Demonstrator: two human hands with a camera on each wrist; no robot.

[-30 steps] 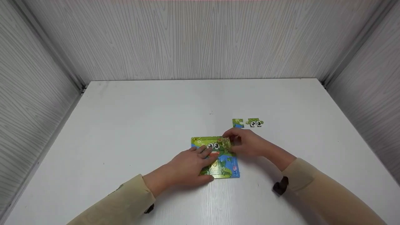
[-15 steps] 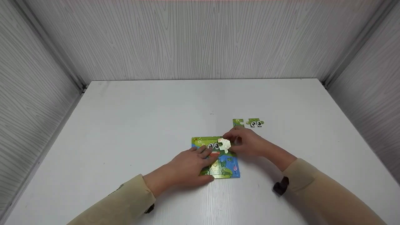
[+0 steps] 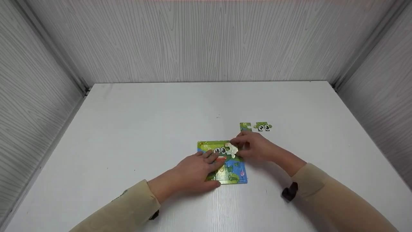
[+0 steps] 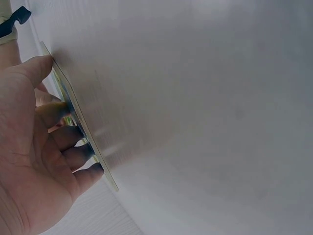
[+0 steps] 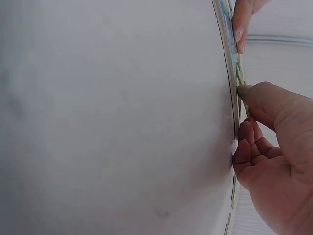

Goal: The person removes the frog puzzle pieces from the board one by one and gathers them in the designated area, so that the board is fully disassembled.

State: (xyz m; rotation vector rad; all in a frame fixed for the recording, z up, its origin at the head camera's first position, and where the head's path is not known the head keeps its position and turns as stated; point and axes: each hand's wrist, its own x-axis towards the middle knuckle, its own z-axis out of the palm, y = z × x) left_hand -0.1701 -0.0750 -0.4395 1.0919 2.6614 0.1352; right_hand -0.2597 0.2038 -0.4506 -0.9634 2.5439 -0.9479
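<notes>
A frog jigsaw puzzle board in green and blue lies flat on the white table. My left hand rests on its left part with fingers spread, covering some of the picture. At the board's upper right corner my right hand pinches a jigsaw piece between thumb and fingers. Glare whitens the face of that piece. In the right wrist view the piece stands tilted above the board's edge, with the thumb against it. The left wrist view has the left fingertips on the board.
Two loose jigsaw pieces lie beyond my right hand: a green and blue corner piece, partly hidden by the fingers, and a piece with cartoon eyes. Pale wood-grain panels enclose the table at the back and sides.
The piece in my right hand has tilted slightly, so its surface went from patterned to bright with glare. The left hand and the board have stayed in place.
</notes>
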